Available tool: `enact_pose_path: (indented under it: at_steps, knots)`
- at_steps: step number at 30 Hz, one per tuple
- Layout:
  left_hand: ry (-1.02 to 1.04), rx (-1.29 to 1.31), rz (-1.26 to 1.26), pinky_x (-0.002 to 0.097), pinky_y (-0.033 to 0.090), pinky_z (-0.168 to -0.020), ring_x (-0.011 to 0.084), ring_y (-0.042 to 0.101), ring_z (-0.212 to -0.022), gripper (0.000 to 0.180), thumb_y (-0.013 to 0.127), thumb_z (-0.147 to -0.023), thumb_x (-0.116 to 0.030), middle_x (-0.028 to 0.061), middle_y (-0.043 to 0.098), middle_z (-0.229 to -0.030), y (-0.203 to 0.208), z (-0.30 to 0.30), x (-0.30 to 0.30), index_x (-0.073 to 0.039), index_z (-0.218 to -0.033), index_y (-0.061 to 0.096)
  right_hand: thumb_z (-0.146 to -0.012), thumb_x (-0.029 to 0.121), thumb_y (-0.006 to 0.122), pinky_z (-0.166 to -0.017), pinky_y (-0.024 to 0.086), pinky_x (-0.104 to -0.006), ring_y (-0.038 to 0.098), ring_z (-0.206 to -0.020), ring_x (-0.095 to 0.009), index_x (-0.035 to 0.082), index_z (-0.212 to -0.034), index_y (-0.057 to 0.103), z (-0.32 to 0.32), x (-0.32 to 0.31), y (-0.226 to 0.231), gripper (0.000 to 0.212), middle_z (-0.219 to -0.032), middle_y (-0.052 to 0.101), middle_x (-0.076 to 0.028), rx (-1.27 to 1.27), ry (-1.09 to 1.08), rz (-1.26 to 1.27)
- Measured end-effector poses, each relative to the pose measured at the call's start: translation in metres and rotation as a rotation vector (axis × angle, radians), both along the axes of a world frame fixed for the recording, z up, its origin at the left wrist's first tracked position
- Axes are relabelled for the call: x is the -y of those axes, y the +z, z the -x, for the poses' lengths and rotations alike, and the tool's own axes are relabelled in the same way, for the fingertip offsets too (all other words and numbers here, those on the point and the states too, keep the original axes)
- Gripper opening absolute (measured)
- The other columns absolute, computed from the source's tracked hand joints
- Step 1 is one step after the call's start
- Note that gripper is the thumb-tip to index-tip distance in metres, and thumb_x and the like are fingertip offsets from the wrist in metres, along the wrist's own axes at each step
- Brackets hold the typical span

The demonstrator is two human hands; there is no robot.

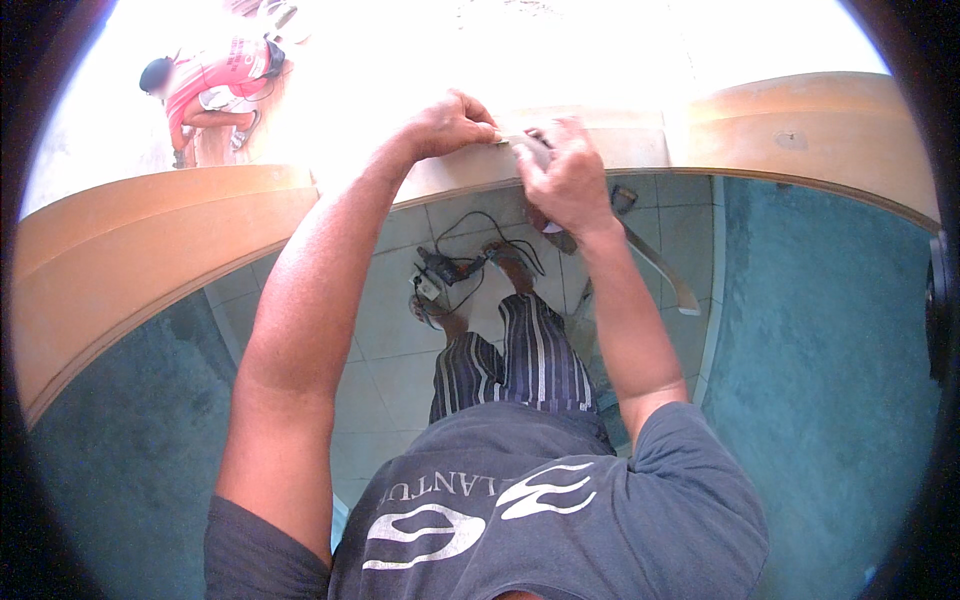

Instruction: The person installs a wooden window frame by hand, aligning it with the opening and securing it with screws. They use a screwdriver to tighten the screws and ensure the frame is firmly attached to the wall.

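Note:
Both my hands are raised at the far side, over a pale wooden sill (640, 150). My left hand (450, 125) is closed in a pinch, fingertips on a small pale piece (499, 138) too tiny to name. Just right of it, my right hand (570, 175) is curled and partly smeared by motion. A greyish, dull object (537, 151) shows at its fingers, its kind unclear. The two hands are close together, with the pale piece between them at the sill.
A corded power tool (440, 265) lies on the tiled floor (400, 330) by my feet. To its right is a tool with a curved pale handle (665, 270). Blue-green walls (820, 350) flank me. Beyond the sill, a person in a red shirt (225, 75) bends down.

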State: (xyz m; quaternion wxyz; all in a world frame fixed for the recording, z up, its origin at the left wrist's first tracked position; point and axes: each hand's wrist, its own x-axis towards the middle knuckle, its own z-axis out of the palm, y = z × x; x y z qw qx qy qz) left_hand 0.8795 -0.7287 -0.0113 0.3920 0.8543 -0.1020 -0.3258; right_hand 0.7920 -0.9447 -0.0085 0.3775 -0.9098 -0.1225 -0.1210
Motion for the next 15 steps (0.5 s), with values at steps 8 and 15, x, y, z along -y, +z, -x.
enact_pose_path:
  at_steps: [8, 15]
  knots:
    - [0.021, -0.053, -0.019, 0.0386, 0.058, -0.090, 0.0203, 0.074, -0.093, 0.031, 0.080, -0.084, -0.031, 0.0104, 0.081, -0.098, 0.004, -0.001, 0.003, -0.010, -0.107, 0.084, -0.103, 0.018, 0.070, -0.073, 0.053, -0.0301, 0.065, -0.080, -0.014, -0.001, -0.105, 0.077, 0.031, 0.006, 0.011, 0.020, -0.089, 0.073, -0.009, -0.265, -0.172, -0.709]
    - [-0.007, -0.058, -0.020, 0.0355, 0.056, -0.088, 0.0163, 0.071, -0.093, 0.031, 0.081, -0.087, -0.035, 0.0061, 0.080, -0.098, -0.002, -0.004, 0.001, -0.011, -0.106, 0.083, -0.099, 0.004, 0.071, -0.074, 0.057, -0.0256, 0.069, -0.084, -0.008, 0.000, -0.114, 0.077, 0.035, -0.010, -0.007, 0.017, -0.096, 0.078, -0.008, -0.263, -0.071, -0.473]
